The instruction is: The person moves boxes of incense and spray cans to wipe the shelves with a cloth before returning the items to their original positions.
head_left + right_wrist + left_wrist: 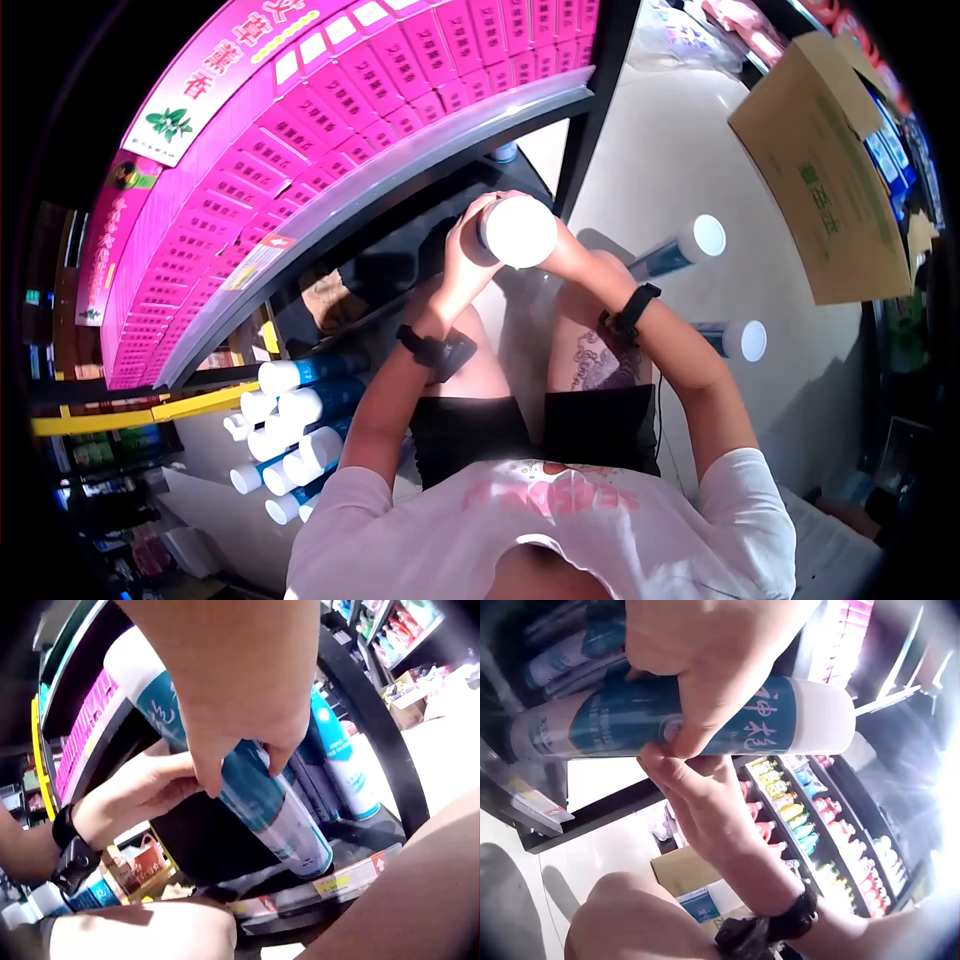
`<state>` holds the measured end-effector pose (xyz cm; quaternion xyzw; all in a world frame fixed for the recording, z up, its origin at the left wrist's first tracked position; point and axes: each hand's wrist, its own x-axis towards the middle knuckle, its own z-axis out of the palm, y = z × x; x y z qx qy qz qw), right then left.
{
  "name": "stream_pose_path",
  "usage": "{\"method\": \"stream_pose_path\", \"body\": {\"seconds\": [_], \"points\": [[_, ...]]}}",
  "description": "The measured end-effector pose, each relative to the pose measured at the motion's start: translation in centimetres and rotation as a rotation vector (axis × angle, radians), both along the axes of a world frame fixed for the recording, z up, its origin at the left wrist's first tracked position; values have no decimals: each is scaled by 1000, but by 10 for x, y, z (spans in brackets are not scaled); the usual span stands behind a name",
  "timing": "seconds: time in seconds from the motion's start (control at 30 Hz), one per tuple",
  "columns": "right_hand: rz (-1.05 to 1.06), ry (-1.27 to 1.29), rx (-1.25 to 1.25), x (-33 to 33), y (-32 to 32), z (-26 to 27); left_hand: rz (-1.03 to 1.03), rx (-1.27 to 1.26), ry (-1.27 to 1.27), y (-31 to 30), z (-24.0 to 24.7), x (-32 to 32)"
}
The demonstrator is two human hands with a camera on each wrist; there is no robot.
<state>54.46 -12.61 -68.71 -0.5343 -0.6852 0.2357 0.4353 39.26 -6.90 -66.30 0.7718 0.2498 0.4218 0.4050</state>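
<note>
Both hands hold one large spray can (520, 232), which has a white cap and a teal-blue label. My left hand (468, 262) grips its left side, and my right hand (562, 254) has fingers curled round the other side. In the left wrist view the can (780, 716) lies across the picture, with the left hand (712, 660) over it and the right hand (705, 802) under it. The right wrist view shows the can (300, 832) tilted, its lower end close over the edge of a low black shelf (202, 840). Similar cans (341, 761) stand on that shelf.
Several white-capped cans (310, 405) are grouped on the floor at left. Two more, a nearer can (745, 340) and a farther can (690, 245), stand at right. Pink boxes (330, 110) fill the shelf above. A cardboard carton (820, 180) stands at far right.
</note>
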Motion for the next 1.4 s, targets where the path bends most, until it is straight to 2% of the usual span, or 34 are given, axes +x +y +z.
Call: {"method": "stream_pose_path", "body": {"seconds": [0.07, 0.1, 0.23, 0.3, 0.33, 0.37, 0.43, 0.5, 0.57, 0.63, 0.7, 0.83, 0.97, 1.03, 1.13, 1.27, 1.4], "points": [[43, 188, 18, 7, -15, 22, -49, 9, 18, -5, 9, 7], [28, 185, 14, 11, -21, 26, -81, 23, 36, -7, 15, 12], [-78, 60, 55, 34, -48, 37, -219, -94, 99, -30, 52, 28], [-168, -29, -123, 47, -58, 40, -295, -182, 73, -33, 55, 37], [-214, -30, -105, 50, -64, 42, -350, -226, 104, -32, 53, 44], [-226, -26, -112, 52, -70, 38, -407, -270, 134, -31, 53, 53], [-419, -43, -62, 56, -83, 25, -496, -317, 191, -36, 56, 74], [-503, -19, 26, 62, -90, -6, -568, -341, 163, -40, 48, 97], [-681, 128, -54, 67, -98, -34, -561, -268, 197, -40, 27, 121], [-735, 163, -47, 72, -99, -51, -623, -295, 299, -35, 1, 143], [-879, 202, -27, 77, -96, -65, -607, -304, 276, -34, -20, 161], [-977, 195, -29, 96, -76, -96, -522, -272, 222, -27, -46, 197], [-1047, 209, 0, 113, -49, -100, -398, -263, 167, -18, -59, 213], [-1018, 240, -4, 124, -36, -101, -343, -215, 162, -13, -61, 221], [-1092, 268, -159, 136, -16, -100, -249, -244, 192, -3, -60, 232], [-1029, 219, -99, 151, -6, -118, -212, -198, 202, 10, -77, 243], [-993, 222, -184, 151, -1, -120, -162, -261, 139, 25, -88, 250]]}}
